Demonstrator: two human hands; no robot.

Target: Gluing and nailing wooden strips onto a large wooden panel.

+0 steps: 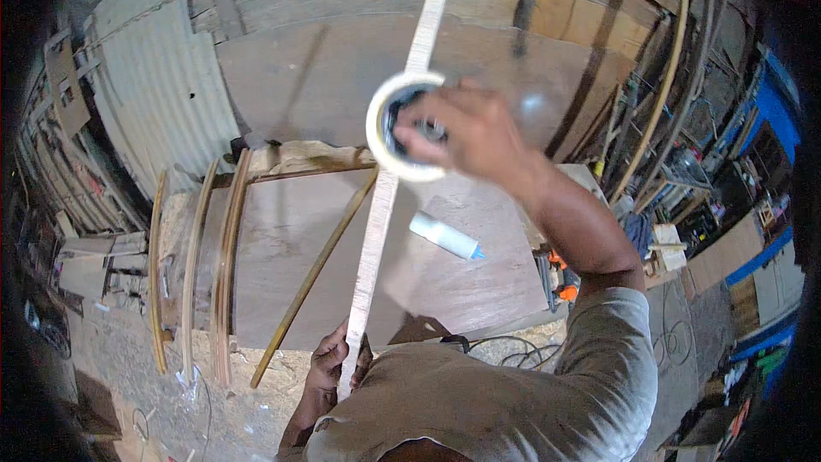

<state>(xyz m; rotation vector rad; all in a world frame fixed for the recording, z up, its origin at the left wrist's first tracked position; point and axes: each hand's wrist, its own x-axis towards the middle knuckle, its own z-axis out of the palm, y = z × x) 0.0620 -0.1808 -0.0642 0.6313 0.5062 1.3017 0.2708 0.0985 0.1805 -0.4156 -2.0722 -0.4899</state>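
Observation:
Low in the view, close to my body, my left hand (328, 359) grips the lower end of a long pale wood strip (374, 244). The strip stands tilted and runs up past the top of the view. My right hand (475, 128) is raised over the strip, with its fingers hooked into a cream-coloured roll of tape (376, 124). Motion blurs those fingers a little, and the roll hides part of the strip behind it. Below the roll, a white bottle (444, 234) with a blue tip lies on its side on a brown plywood sheet (291, 222).
A thin wooden stick (316, 272) lies slanted across the sheet, left of the strip. Several curved wood strips (229, 269) rest over the sheet's left side. At the right edge sits something orange (568, 293). Corrugated sheet metal (152, 77) leans at the far left.

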